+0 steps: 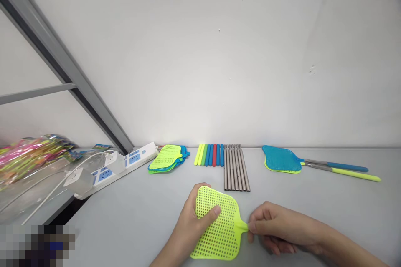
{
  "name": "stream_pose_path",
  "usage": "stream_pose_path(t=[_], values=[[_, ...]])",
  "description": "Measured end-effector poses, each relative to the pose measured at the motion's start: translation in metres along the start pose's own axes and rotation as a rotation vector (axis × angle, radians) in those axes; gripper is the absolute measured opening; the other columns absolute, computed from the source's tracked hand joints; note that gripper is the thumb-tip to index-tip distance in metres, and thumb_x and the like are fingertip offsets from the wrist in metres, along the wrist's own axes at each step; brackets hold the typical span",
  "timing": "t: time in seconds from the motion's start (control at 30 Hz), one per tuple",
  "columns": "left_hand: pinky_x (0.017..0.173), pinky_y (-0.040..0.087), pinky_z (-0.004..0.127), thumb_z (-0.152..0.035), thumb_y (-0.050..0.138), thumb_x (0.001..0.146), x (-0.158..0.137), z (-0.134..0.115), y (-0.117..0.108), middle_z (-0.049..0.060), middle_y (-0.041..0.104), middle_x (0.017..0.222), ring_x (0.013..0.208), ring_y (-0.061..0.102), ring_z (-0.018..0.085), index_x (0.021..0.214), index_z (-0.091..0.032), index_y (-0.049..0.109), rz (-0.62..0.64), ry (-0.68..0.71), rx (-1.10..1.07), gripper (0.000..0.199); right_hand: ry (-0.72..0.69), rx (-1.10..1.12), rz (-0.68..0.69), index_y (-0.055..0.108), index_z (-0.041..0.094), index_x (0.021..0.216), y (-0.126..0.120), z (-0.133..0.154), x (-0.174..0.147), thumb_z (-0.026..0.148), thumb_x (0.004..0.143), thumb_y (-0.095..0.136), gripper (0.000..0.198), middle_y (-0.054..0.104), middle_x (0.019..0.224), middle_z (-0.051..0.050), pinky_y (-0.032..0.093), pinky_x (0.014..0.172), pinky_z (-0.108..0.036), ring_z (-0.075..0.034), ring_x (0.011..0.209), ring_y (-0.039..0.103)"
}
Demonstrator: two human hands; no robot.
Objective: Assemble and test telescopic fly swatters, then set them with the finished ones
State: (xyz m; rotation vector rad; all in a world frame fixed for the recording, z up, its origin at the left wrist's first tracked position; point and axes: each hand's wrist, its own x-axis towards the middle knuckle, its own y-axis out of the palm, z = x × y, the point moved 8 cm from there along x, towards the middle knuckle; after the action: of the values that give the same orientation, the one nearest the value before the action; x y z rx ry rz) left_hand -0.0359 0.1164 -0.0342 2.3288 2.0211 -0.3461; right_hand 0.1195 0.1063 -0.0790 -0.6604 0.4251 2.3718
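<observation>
A yellow-green fly swatter head (224, 233) is held flat over the near part of the table. My left hand (196, 223) grips its left side, thumb on top of the mesh and fingers behind. At the neck of the swatter head, on its right, my right hand (275, 227) pinches the tip between thumb and forefinger. Just beyond lie several metal tubes (236, 169) side by side. Left of them is a row of coloured handle sleeves (209, 155) in yellow, green, blue and red. A pile of swatter heads (166, 158) sits farther left.
Two swatters with blue (347, 167) and yellow-green handles (357, 174) lie at the right. A white power strip (125, 167) with plugs and cables stands at the left, near bagged colourful items (34, 158). A wall rises behind the table.
</observation>
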Motion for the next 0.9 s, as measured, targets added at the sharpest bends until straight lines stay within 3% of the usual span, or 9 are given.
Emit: stream_pose_path(t=[0.57,0.9], values=[[0.063,0.043,0.028,-0.043,0.06,0.068,0.0099,0.0058,0.0085,-0.002,0.053,0.074,0.065,0.055,0.016,0.099,-0.022,0.034,0.112,-0.059,-0.085,0.045,-0.04,0.055,0.026,0.063,0.014,0.077,-0.0038,0.0019,0.0027,0.035,0.076,0.048,0.026,0.047,0.037,0.005,0.018,0.022,-0.011,-0.002,0.023,0.028],[0.061,0.044,0.027,-0.044,0.06,0.067,0.0053,0.0065,0.0046,-0.002,0.054,0.076,0.067,0.055,0.016,0.102,-0.024,0.035,0.064,-0.087,-0.112,0.047,-0.043,0.047,0.041,0.063,0.014,0.078,-0.0028,0.002,0.0051,0.036,0.076,0.048,0.027,0.047,0.036,0.006,0.017,0.022,-0.012,-0.002,0.022,0.026]])
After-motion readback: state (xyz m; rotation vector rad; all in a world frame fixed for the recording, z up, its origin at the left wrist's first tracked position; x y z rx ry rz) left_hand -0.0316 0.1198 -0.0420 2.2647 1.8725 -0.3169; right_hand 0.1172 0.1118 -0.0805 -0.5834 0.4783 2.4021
